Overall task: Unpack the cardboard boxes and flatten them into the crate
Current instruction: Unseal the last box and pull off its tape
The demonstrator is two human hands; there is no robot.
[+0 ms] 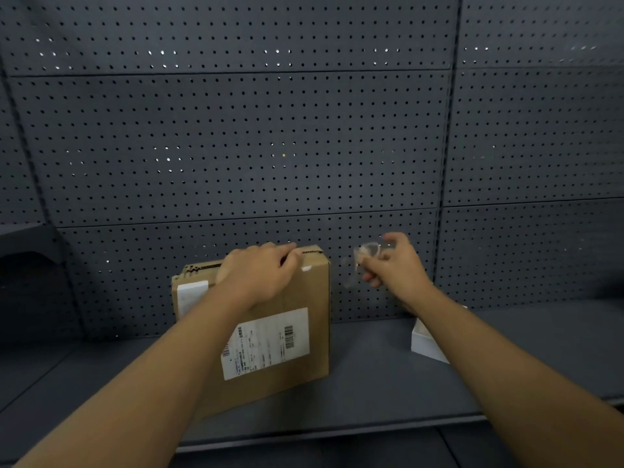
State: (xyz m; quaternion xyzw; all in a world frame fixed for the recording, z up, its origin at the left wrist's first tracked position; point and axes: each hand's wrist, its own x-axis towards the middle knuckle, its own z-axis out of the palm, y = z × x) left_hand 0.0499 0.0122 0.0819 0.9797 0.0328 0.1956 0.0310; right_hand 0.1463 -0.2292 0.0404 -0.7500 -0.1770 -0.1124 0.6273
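Upright on the dark grey shelf [388,376], just in front of the perforated back panel [236,146], stands a brown cardboard box [304,298], tilted slightly with its broad face toward the camera. That face carries a white shipping label [270,339] with a barcode and small print too blurred to read, and a smaller white sticker [190,293] sits near its upper left corner. A torn, jagged strip runs along the box's top edge. The left hand [260,275] rests on that top edge, fingers curled over it and gripping the box. The right hand [391,261] is raised just beside the box's upper right corner, apart from it, its fingers pinching a crumpled piece of clear tape [366,251], blurred. Behind the right forearm, a small white box [427,342] lies on the shelf, partly hidden.
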